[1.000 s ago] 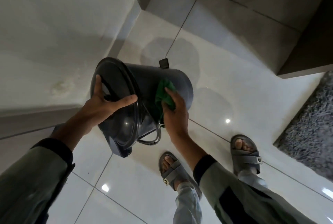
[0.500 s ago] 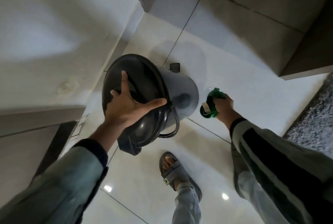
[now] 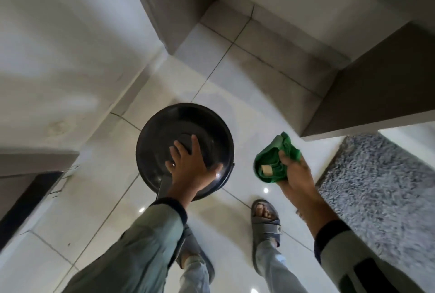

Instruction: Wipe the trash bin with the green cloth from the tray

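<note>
- Head view shows your left hand (image 3: 188, 167) lying flat on the lid of the trash bin (image 3: 162, 132), with the fingers spread over the dark round top and the thumb reaching to the near rim.
- One second ago the bin was tilted on its side in this hand, and the lid faced you; now you see it from above, so it seems to stand upright on the tiled floor (image 3: 247, 94), near the wall (image 3: 58, 45) on your left.
- Your right hand (image 3: 295, 172) is closed around the green cloth (image 3: 273, 163), which is bunched up, with a small pale label showing in the folds.
- One second ago this hand pressed the cloth against the side of the bin. Half a second ago it was already pulled away, and now the cloth is apart from the bin, to the right of it and above the floor.
- My judgement is that the wiping of the side wall has stopped, and the bin is being put back on its base.
- The lid is now on top and easy to reach, so it can be the next surface for the cloth, if it is not yet wiped. I cannot tell from this picture if it is clean.
- The tray is not in view.
- Your two feet in grey sandals (image 3: 266, 219) stand just behind the bin, and a grey rug (image 3: 381, 186) lies at your right.
</note>
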